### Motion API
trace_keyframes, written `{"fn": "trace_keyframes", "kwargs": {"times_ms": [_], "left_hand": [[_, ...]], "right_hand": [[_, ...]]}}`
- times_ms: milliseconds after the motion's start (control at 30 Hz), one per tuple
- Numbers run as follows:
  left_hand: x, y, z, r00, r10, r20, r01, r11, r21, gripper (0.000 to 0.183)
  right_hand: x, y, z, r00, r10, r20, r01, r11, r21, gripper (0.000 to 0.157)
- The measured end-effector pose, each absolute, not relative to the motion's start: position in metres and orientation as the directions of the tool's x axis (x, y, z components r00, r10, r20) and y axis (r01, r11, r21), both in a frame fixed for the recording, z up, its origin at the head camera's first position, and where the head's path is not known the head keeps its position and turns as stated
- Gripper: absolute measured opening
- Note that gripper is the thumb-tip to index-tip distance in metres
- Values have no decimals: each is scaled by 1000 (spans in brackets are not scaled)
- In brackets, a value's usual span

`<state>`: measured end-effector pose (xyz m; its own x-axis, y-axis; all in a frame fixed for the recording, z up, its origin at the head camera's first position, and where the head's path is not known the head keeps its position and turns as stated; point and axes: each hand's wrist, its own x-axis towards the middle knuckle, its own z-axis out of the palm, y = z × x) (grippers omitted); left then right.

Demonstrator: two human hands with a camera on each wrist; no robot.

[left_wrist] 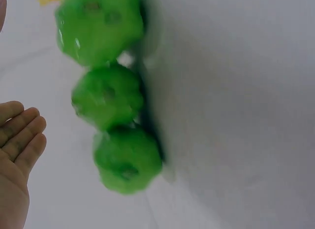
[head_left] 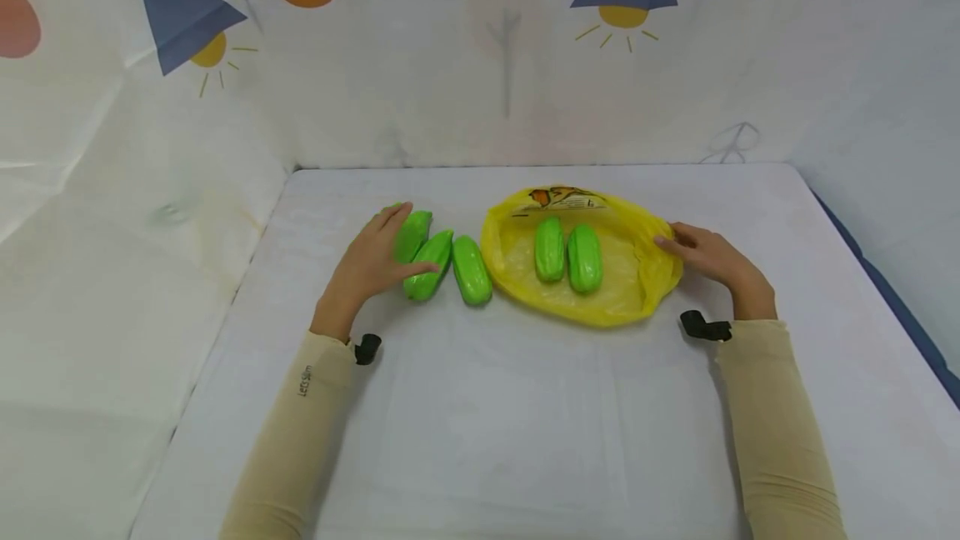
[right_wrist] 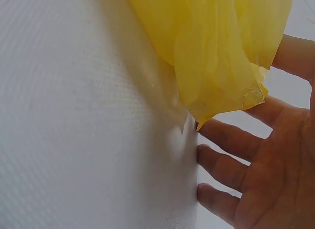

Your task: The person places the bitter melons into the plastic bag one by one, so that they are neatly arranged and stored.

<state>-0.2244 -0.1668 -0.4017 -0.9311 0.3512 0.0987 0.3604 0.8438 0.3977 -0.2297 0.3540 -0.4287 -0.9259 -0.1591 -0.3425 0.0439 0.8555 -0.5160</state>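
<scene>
My left hand [head_left: 367,265], fingers straight, partly hides the leftmost of three green gourds [head_left: 435,250] on the table [head_left: 525,407]; two slant away rightward, one leftward. My right hand [head_left: 716,257] is at the yellow bag's [head_left: 622,273] edge, fingertips partly covered; I can't tell whether it pinches. Inside, two gourds [head_left: 584,261] point lengthwise away.

Three vegetables [head_left: 429,283] left of bag [head_left: 621,275] (two [head_left: 585,261] inside)

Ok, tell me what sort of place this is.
Likely a makeshift recording booth: a white table against a patterned, sheet-like backdrop, and black wrist-worn devices.
</scene>
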Motion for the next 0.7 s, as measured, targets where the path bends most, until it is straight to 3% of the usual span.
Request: {"fn": "trace_keyframes", "kwargs": {"times_ms": [333,700], "left_hand": [[-246,-206,-429,-947,322,9,284,820,497,107],[-254,-224,-439,-947,319,34,291,807,514,97]], "right_hand": [[-228,351,-428,-925,-163,-342,40,856,-515,86],[-228,351,-429,-928,-144,-343,57,857,-513,86]]}}
